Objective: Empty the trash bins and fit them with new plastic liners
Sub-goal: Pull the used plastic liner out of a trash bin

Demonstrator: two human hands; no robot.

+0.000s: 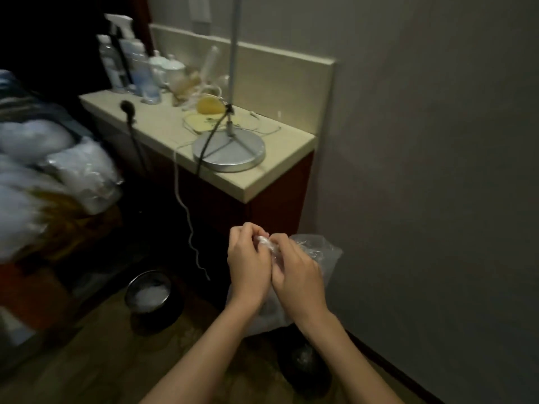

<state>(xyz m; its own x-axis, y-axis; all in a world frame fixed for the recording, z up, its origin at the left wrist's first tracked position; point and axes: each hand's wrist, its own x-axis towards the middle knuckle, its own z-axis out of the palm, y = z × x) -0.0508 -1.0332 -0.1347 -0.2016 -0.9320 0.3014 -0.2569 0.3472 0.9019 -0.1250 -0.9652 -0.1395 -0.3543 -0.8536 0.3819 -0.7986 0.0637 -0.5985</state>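
Head view: a cream-topped surface [262, 176] on a dark red cabinet stands against a grey wall [437, 170], and everything else is placed from it. Just below the surface's near corner, both hands meet in mid-air. The left hand [248, 266] and the right hand [297, 275] touch each other, fingers curled, and between their fingertips they pinch the bunched, crinkled top of a clear plastic bag [318, 249]. Part of the bag puffs out beside the right hand toward the wall, and the rest hangs down under the wrists. On the wooden floor [102, 360] in front of the cabinet, below the surface's long edge, stands a black trash bin [148, 293], upright, with something white showing inside it. Nearer the camera, under the right forearm, lies a dark rounded object [304, 365] with a shiny patch; it is too dim to say what it is. On the surface, near its front corner, sits a round metal stand base [229, 154] with a thin pole [234, 53] rising from it. A white cord [183, 199] drops over the surface's edge and dangles in front of the cabinet. Toward the far end of the surface stand spray bottles [119, 53] and white jars, with a yellow item [208, 104] between them and the stand base. Left of the surface, a blurred pile of pale plastic bags [43, 170] fills the frame edge.
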